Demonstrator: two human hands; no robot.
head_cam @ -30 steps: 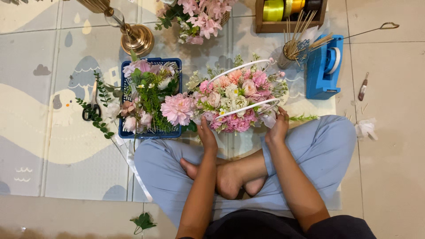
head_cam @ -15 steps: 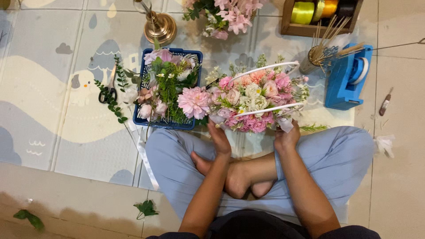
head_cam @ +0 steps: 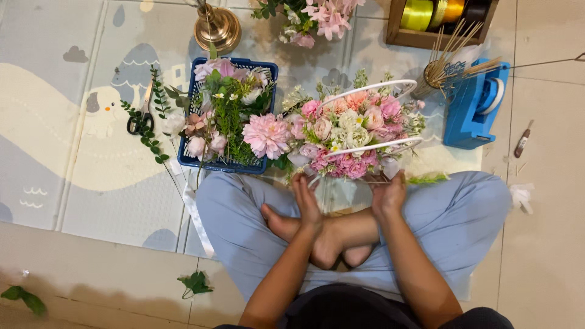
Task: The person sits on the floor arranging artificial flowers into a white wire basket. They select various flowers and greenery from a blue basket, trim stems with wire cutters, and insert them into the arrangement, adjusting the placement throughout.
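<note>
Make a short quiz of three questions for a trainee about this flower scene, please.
1. True or false: both hands touch the flower arrangement with two white handles.
2. What lies on the mat to the left of the blue plastic basket of flowers? A) black-handled scissors B) a hammer C) a cup
3. Fill in: the blue tape dispenser stands at the ____ side of the picture.

Key:
1. True: the left hand and the right hand rest at its near edge.
2. A, the black-handled scissors.
3. Right.
</note>
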